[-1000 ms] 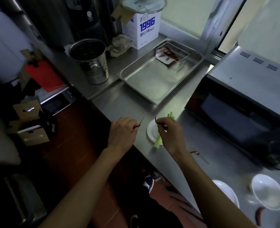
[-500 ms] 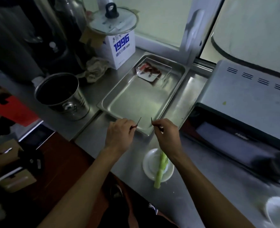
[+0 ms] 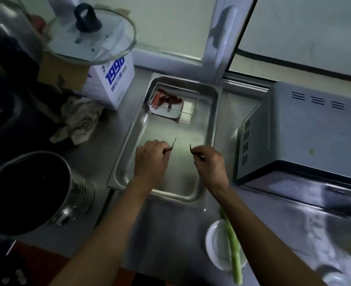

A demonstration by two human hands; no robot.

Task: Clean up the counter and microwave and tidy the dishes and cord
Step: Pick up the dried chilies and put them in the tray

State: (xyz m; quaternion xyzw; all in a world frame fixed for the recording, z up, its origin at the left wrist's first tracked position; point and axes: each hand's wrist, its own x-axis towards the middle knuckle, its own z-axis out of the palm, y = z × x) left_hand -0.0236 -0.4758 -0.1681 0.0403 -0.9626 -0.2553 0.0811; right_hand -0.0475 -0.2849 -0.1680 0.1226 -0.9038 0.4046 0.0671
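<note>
Head view, left hand [image 3: 149, 159] grip pinching thin dark chili stem [image 3: 173, 145], right hand [image 3: 208, 164] pinching another [image 3: 191, 148], above steel tray [image 3: 215, 112].

My stainless steel counter [image 3: 166, 228] carries a shallow rectangular steel tray [image 3: 215, 112], a grey microwave [image 3: 306, 137] to its right, a white box with blue "1996" lettering [image 3: 112, 83], a crumpled beige rag [image 3: 79, 118], a round steel pot [image 3: 32, 193], and a small white plate [image 3: 215, 244] bearing a green stalk [image 3: 234, 248].

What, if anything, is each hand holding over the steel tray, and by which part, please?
Each pinches a small dark chili. The left hand holds its chili near the stem; the right hand likewise holds its chili. Both stems poke up past the fingertips.
</note>
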